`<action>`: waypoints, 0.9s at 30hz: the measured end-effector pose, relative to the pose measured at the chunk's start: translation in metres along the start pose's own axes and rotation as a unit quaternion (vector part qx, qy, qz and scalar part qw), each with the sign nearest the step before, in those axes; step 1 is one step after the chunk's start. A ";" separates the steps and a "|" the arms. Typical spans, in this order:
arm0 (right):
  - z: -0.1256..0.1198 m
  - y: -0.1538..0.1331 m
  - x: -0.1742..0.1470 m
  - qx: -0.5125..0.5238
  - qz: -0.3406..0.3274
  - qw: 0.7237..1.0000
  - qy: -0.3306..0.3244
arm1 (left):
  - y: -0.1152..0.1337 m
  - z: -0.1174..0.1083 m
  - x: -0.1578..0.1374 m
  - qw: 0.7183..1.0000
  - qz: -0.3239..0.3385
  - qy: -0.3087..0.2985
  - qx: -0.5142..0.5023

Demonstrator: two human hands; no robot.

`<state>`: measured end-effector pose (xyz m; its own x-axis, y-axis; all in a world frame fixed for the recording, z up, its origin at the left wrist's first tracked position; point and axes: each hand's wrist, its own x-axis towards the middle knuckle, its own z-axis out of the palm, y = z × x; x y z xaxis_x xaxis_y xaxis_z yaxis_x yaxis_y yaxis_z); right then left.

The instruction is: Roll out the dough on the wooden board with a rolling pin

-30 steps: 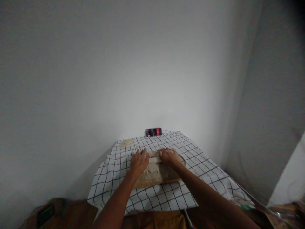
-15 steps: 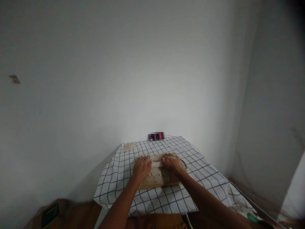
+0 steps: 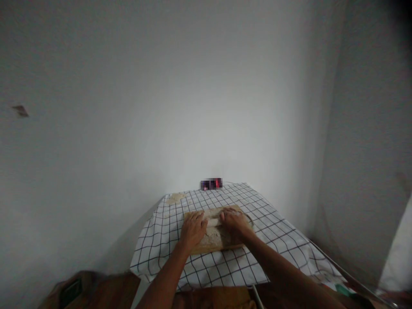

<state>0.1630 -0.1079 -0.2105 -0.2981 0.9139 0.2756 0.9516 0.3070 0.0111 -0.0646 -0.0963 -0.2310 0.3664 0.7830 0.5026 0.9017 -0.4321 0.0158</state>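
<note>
A pale rolling pin [image 3: 214,222] lies crosswise on a wooden board [image 3: 209,249], which rests on the checked cloth. My left hand [image 3: 193,227] is closed over the pin's left part, fingers curled across it. Over the right part, my right hand [image 3: 233,219] grips in the same way. Both ends of the pin are hidden under the hands. Floury, pale dough [image 3: 216,235] spreads flat over the board beneath and in front of the pin; its edges are hard to make out.
White cloth with a dark grid [image 3: 273,227] covers the table. A flat pale piece, perhaps dough [image 3: 176,198], lies at the far left corner. At the back, by the wall, stands a blurred dark and red item [image 3: 211,183]. A brown box [image 3: 72,289] is below left.
Both hands and the rolling pin have shifted only a little on the board, slightly toward me. The whole view has also moved slightly.
</note>
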 end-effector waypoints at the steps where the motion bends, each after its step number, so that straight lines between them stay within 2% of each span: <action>1: 0.002 0.002 0.006 -0.002 -0.002 1.000 0.002 | -0.002 0.001 0.005 1.000 -0.003 -0.002 -0.001; 4: 0.008 0.008 0.023 -0.011 -0.008 1.000 -0.003 | -0.007 0.007 0.021 0.999 -0.034 -0.010 0.006; 7: 0.012 0.013 0.037 -0.016 0.002 1.000 -0.018 | -0.012 0.016 0.033 0.999 -0.037 -0.006 0.007; 13: 0.016 0.016 0.046 -0.009 0.022 0.999 -0.026 | -0.017 0.022 0.037 0.999 -0.043 -0.010 0.017; 18: 0.015 0.012 0.033 -0.001 -0.007 1.000 -0.010 | -0.015 0.015 0.026 1.000 -0.013 -0.008 0.015; 21: 0.009 0.007 0.020 0.008 0.005 1.000 -0.001 | -0.010 0.011 0.016 1.000 0.010 0.010 0.007; 27: -0.004 -0.004 -0.012 -0.013 -0.010 1.000 -0.006 | -0.001 0.003 -0.007 1.000 0.000 -0.001 -0.014</action>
<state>0.1630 -0.1208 -0.2104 -0.3173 0.9109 0.2638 0.9472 0.3181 0.0411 -0.0672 -0.1005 -0.2371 0.3661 0.7844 0.5007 0.8954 -0.4434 0.0400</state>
